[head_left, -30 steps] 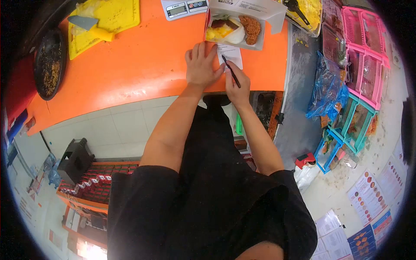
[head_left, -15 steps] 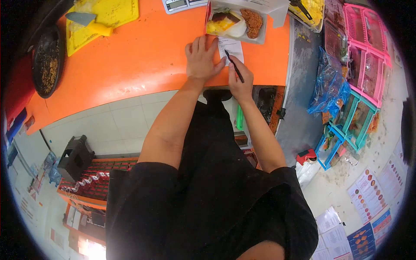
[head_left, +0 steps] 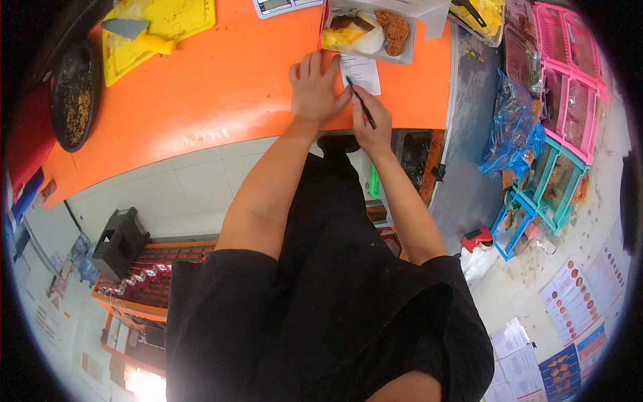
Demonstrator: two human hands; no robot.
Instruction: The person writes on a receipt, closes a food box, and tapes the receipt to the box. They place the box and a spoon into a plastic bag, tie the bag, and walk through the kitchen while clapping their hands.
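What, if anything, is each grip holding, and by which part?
The right grip holds the black pen near its writing end; the left grip grasps nothing.

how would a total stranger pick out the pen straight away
On the big orange table, find the open food box near the top of the view. Below it lies a white printed slip, with the right hand at its near edge. The pen is in that hand: slim and black, unlike the flat slip and wide box.

Can't read the slip (head_left: pixel 366 72), upper centre. Can't see the whole scale (head_left: pixel 284 7) or box (head_left: pixel 409 47), cropped at top.
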